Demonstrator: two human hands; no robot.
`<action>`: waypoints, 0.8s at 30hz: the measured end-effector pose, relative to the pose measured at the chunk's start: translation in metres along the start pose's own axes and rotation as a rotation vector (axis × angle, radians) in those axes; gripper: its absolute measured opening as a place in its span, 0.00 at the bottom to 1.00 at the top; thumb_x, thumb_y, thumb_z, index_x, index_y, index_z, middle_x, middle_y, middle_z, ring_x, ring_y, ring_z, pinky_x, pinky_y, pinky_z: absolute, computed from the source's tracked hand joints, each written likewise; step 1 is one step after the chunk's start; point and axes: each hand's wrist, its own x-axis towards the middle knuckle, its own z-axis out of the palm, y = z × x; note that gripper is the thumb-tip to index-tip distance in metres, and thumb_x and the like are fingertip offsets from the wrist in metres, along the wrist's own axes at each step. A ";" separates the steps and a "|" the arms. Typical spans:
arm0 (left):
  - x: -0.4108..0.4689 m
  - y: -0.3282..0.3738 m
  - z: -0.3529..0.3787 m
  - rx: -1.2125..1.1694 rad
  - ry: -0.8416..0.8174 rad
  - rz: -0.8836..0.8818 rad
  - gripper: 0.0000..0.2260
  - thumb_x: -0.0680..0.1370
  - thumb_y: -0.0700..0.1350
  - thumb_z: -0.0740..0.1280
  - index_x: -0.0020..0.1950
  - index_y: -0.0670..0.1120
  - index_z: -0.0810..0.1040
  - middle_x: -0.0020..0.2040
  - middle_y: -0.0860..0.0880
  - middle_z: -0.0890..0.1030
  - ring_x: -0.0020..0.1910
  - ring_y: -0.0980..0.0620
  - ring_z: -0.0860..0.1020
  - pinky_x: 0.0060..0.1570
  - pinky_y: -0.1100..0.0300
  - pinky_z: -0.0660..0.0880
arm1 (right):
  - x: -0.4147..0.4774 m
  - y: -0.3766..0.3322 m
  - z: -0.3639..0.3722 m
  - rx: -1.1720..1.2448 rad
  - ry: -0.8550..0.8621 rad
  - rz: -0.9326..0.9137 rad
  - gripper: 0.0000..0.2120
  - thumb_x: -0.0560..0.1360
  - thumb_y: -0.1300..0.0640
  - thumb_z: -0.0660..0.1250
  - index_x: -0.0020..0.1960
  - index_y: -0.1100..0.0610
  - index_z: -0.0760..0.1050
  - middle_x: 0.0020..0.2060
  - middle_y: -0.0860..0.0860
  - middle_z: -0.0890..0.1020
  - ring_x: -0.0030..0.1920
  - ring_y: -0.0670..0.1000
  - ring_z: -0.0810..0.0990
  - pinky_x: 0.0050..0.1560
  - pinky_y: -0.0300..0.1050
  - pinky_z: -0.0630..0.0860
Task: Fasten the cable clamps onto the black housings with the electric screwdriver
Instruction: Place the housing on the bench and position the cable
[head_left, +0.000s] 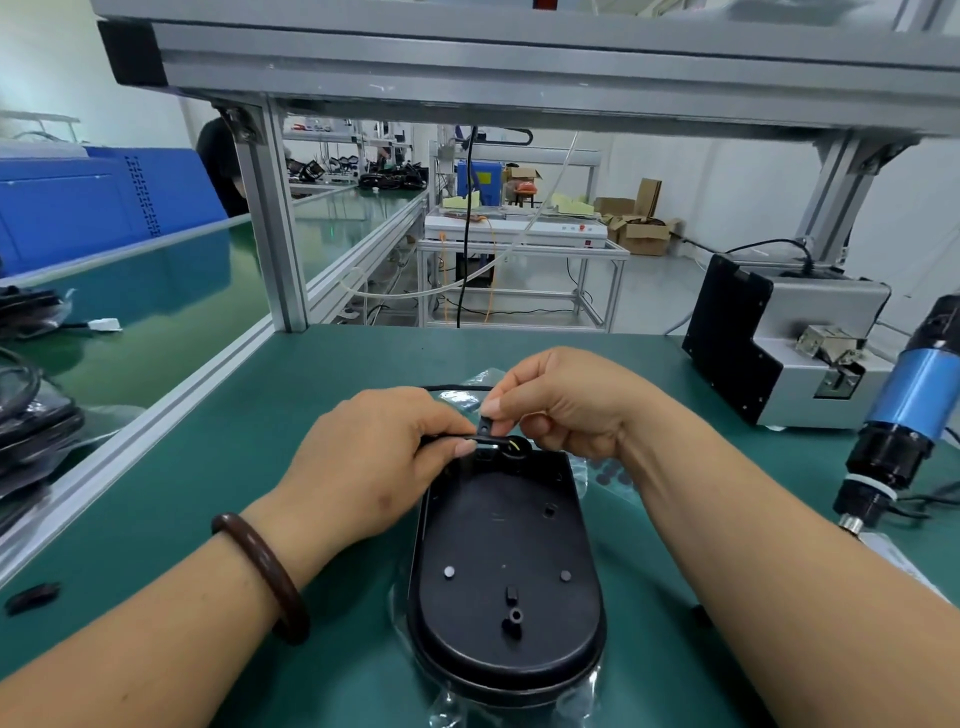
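Observation:
A black oval housing (506, 566) lies open side up on the green bench, on a clear plastic bag. At its far end my left hand (363, 462) pinches the black cable (441, 439) where it enters the housing. My right hand (561, 405) pinches a small black cable clamp (487, 425) just above the cable at the housing's rim. The electric screwdriver (904, 415), blue and black, hangs tip down at the right edge, apart from both hands.
A grey and black screw feeder (784, 338) stands at the back right. Bagged black parts (31, 426) pile up on the left beyond an aluminium rail (156, 410). A small black piece (31, 597) lies at the near left. Small dark parts (608, 470) sit in a bag under my right wrist.

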 end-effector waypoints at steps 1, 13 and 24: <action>-0.001 -0.001 0.001 -0.008 0.009 -0.007 0.06 0.74 0.55 0.68 0.50 0.62 0.81 0.39 0.61 0.77 0.45 0.55 0.77 0.44 0.52 0.76 | 0.000 0.001 0.000 0.010 -0.005 0.005 0.08 0.74 0.68 0.67 0.36 0.61 0.76 0.25 0.53 0.79 0.19 0.42 0.65 0.19 0.30 0.57; -0.005 -0.001 0.012 -0.079 0.130 -0.077 0.05 0.72 0.55 0.70 0.47 0.62 0.78 0.38 0.62 0.80 0.40 0.58 0.77 0.41 0.54 0.77 | -0.003 0.000 -0.002 -0.118 -0.090 -0.046 0.10 0.74 0.66 0.68 0.34 0.58 0.77 0.22 0.47 0.75 0.20 0.42 0.66 0.19 0.32 0.58; -0.003 -0.005 0.018 -0.128 0.019 -0.126 0.04 0.75 0.57 0.66 0.49 0.65 0.74 0.37 0.58 0.79 0.41 0.52 0.77 0.44 0.51 0.77 | -0.007 0.004 -0.007 -0.188 -0.125 -0.107 0.06 0.76 0.65 0.68 0.40 0.61 0.77 0.20 0.44 0.73 0.20 0.40 0.67 0.21 0.31 0.62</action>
